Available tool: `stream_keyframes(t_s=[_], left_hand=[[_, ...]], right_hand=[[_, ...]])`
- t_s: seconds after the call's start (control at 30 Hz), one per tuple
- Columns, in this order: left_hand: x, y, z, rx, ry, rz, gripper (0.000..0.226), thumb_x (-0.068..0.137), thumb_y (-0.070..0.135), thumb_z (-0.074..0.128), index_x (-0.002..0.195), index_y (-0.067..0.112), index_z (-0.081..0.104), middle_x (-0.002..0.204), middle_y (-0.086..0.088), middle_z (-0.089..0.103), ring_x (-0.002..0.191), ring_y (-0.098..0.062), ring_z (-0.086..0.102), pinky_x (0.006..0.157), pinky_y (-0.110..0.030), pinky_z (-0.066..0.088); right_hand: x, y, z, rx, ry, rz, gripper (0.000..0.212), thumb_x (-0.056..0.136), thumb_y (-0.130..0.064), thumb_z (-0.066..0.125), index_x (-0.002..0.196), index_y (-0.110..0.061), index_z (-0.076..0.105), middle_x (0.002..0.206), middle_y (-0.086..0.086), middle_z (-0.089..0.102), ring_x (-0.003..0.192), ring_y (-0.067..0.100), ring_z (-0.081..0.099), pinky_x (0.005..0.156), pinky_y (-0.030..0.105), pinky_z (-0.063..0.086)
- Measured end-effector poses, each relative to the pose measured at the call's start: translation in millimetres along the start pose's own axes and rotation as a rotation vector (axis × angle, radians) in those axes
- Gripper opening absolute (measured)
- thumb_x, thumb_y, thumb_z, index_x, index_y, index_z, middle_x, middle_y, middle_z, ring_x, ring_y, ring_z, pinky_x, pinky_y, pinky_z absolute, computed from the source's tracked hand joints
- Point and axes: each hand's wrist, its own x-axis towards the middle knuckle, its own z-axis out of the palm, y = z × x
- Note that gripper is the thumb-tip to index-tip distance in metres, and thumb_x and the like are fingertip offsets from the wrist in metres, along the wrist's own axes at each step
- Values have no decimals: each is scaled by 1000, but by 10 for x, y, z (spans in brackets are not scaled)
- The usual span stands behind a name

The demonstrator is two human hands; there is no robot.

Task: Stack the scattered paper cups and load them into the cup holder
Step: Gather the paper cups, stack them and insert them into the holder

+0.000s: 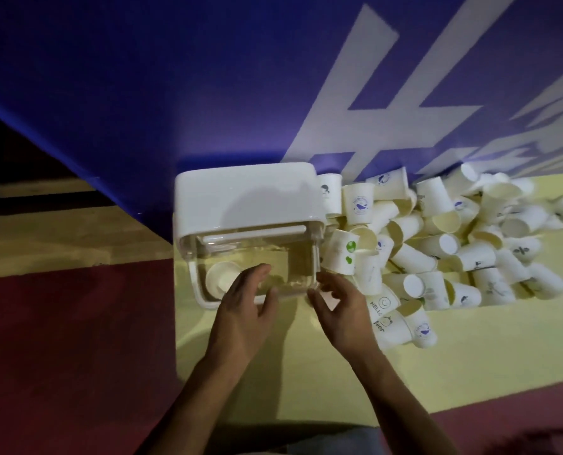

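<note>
The cup holder [250,198] is a clear box with a white lid, lying on a yellow mat. Inside its left part sits a stack of white paper cups [219,277], mouth toward me. A big heap of scattered paper cups [444,244] lies right of the holder, some printed with small logos. My left hand [244,307] hovers over the holder's near edge, fingers spread, holding nothing. My right hand [339,310] is at the holder's near right corner, fingers apart and empty, just left of the nearest loose cups [388,310].
The yellow mat [306,372] lies on a dark red floor [76,339]. A purple banner with large white letters [208,77] rises behind the holder and the cups. A wooden strip [60,231] shows at the left.
</note>
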Motion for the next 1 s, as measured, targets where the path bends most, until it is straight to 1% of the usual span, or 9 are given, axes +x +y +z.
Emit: stream_keyframes(t_s=[0.1, 0.2, 0.33, 0.47, 0.6, 0.7, 0.8, 0.87, 1.0], left_hand=[[63, 277, 305, 1, -105, 42, 43, 98, 33, 60, 139, 24, 56, 135, 6, 62, 124, -10, 58, 98, -25, 48], [99, 573, 643, 21, -167, 85, 52, 92, 49, 51, 140, 31, 51, 136, 8, 60, 121, -8, 58, 95, -29, 52], [163, 848, 1112, 101, -218, 154, 55, 90, 50, 57, 139, 25, 52, 139, 5, 57, 124, -13, 55, 93, -24, 46], [195, 1047, 1622, 219, -278, 222, 58, 87, 38, 71, 138, 18, 54, 138, 0, 57, 124, -22, 55, 90, -33, 50], [260, 1213, 2191, 390, -342, 310, 66, 83, 47, 67, 138, 13, 54, 138, -6, 59, 123, -31, 56, 95, -41, 50], [381, 1323, 2603, 561, -429, 294, 76, 85, 48, 66, 150, 19, 40, 152, -2, 45, 138, -26, 44, 109, -41, 38], [505, 1346, 2875, 728, -508, 257, 82, 88, 45, 67, 156, 22, 27, 156, -2, 36, 141, -24, 37, 113, -39, 35], [551, 1361, 2987, 801, -506, 251, 77, 91, 41, 66, 155, 23, 27, 151, -2, 40, 136, -24, 42, 113, -37, 35], [584, 1448, 3003, 820, -471, 223, 62, 96, 39, 61, 151, 28, 36, 148, 2, 48, 131, -22, 50, 108, -36, 38]], right_hand=[[-76, 193, -314, 10, 63, 71, 31, 92, -27, 73, 123, -26, 68, 109, -14, 68, 95, -4, 62, 77, 13, 49], [-158, 443, -603, 14, 159, 116, 30, 91, -22, 74, 120, -21, 68, 109, -10, 67, 94, -5, 61, 76, 3, 43], [-245, 743, -967, 22, 203, 142, 27, 91, -18, 73, 116, -24, 68, 108, -14, 65, 93, 1, 63, 77, 9, 45], [-271, 1060, -1309, 25, 200, 152, 23, 94, -18, 69, 115, -26, 68, 104, -18, 65, 93, 4, 64, 76, 21, 51], [-239, 1342, -1670, 10, 191, 167, 24, 94, -14, 68, 116, -22, 69, 108, -15, 65, 92, 1, 63, 72, 9, 46], [-170, 1543, -1961, 0, 182, 164, 23, 94, -13, 68, 116, -19, 70, 110, -11, 66, 92, -1, 62, 73, 12, 48], [-85, 1712, -2230, -20, 176, 139, 21, 95, -15, 68, 115, -19, 69, 107, -11, 66, 91, -2, 61, 73, 16, 49], [-26, 1825, -2386, -19, 174, 140, 18, 95, -16, 68, 113, -18, 69, 107, -10, 66, 91, -2, 61, 71, 15, 48], [95, 2019, -2613, -4, 171, 148, 17, 95, -17, 67, 112, -19, 69, 107, -8, 67, 90, 1, 64, 72, 24, 52]])
